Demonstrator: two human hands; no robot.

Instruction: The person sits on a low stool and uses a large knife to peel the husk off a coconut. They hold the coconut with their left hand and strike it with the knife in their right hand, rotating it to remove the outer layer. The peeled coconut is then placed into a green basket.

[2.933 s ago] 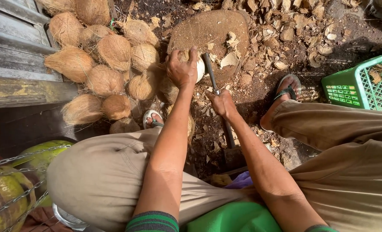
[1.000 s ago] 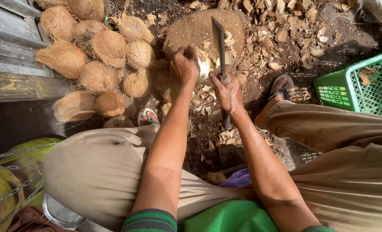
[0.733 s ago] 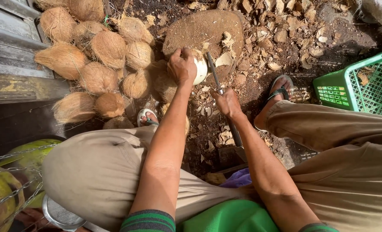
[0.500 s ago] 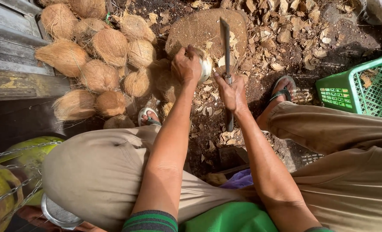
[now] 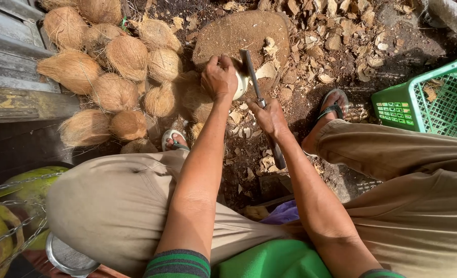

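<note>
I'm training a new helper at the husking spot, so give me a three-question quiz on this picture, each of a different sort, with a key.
1. True or false: the left hand steadies a partly peeled coconut on the wooden block.
2. Multiple choice: what does the right hand grip? A) a spoon B) a long chopping knife C) a rope
3. Fill the gap: the green plastic crate stands on the person's ___ side, while the pile of husked coconuts lies opposite.

Key: 1 true; 2 B; 3 right
</note>
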